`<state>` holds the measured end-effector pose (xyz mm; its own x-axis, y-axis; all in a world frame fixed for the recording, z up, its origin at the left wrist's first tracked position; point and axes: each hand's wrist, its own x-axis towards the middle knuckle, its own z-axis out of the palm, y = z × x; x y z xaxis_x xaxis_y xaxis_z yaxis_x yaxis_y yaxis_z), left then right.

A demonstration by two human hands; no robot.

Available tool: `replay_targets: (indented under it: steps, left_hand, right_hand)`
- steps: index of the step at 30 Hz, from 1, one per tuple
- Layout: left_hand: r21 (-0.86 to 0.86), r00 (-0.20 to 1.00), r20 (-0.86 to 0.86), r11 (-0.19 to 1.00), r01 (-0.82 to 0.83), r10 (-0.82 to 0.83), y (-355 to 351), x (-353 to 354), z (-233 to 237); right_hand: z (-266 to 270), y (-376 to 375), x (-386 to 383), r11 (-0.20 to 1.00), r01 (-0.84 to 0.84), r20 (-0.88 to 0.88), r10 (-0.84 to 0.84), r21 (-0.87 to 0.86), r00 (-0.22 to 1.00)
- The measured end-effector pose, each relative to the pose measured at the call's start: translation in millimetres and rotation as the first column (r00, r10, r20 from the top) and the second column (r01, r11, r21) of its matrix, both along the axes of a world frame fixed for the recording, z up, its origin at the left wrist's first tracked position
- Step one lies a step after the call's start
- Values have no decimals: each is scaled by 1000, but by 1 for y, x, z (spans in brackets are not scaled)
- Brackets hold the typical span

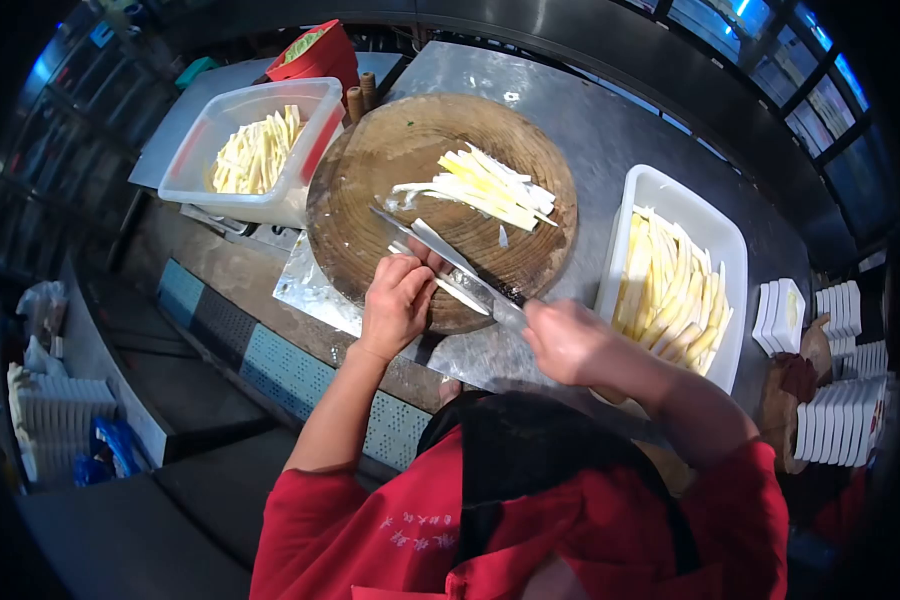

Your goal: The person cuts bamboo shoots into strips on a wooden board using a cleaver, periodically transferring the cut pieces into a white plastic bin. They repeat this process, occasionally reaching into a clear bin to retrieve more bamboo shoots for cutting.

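Observation:
My right hand (pixel 567 338) is wrapped round the handle of a kitchen knife (pixel 440 243), whose long blade points up and left over a round wooden chopping block (pixel 370 160). Close beside the blade, the fingers of my left hand (pixel 398 295) are bent together and press a pale vegetable stalk (pixel 460 296) onto the block. Part of the stalk is hidden under those fingers. Farther back on the block lies a loose pile of cut yellow-white vegetable strips (pixel 485 185).
On the right stands a white plastic tub (pixel 735 260) with long pale stalks. At the left, a clear tub (pixel 185 160) contains cut strips, with a red container (pixel 345 55) behind it. Stacked white dishes (pixel 835 425) are at far right. The metal table (pixel 470 75) extends behind the block.

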<state>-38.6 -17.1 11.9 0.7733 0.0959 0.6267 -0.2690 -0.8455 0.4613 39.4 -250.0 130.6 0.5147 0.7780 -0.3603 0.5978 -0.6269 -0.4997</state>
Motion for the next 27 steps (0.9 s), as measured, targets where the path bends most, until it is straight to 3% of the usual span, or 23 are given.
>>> replay_targets:
  steps: [4, 7, 8, 9, 10, 12, 15, 17, 19, 20, 23, 24, 25, 27]
  left_hand:
    - [-19, 999, -51, 1000, 8, -9, 1, -1, 2]
    - [-1, 992, -94, 996, 86, -85, 11, 3, 0]
    - [17, 986, -83, 989, 147, -145, 17, 8, 2]
    - [24, 986, -76, 988, 153, -151, 20, 17, 6]
    - [61, 977, -107, 979, 194, -187, 24, 27, 10]
    - [179, 950, -207, 945, 274, -236, 35, 53, 15]
    - [304, 945, -186, 898, 317, -271, 33, 106, 31]
    - [434, 884, -222, 770, 467, -411, 39, 146, 32]
    - [554, 816, -306, 604, 572, -491, 38, 176, 35]
    - [562, 807, -297, 590, 580, -511, 37, 183, 32]
    - [369, 664, -312, 557, 744, -679, 33, 202, 18]
    - [372, 701, -346, 594, 713, -624, 29, 197, 21]
    - [375, 729, -382, 626, 683, -568, 28, 193, 21]
    - [458, 793, -383, 649, 608, -474, 27, 186, 21]
  right_hand:
    - [0, 2, 4, 998, 12, 20, -11, -68, 1000]
    - [4, -34, 11, 994, 42, 123, -55, 103, 991]
    - [14, -44, 11, 948, 276, -85, -266, 156, 960]
    - [21, -54, 11, 853, 497, -294, -439, 162, 849]
    - [22, -66, 9, 848, 503, -293, -445, 167, 846]
    - [21, -89, 2, 635, 748, -592, -532, 194, 605]
    - [7, -115, -15, 499, 828, -657, -540, 254, 527]
    - [8, -120, -27, 496, 839, -617, -593, 226, 517]
    - [-11, -131, -39, 433, 877, -701, -560, 208, 442]
    - [-11, -130, -43, 434, 887, -703, -580, 160, 411]
    - [-38, -127, -60, 362, 926, -729, -604, 108, 321]
    - [-51, -126, -62, 369, 912, -749, -549, 180, 371]
    - [-46, -122, -60, 475, 846, -671, -549, 240, 498]
    - [-20, -106, -66, 394, 906, -771, -526, 154, 359]
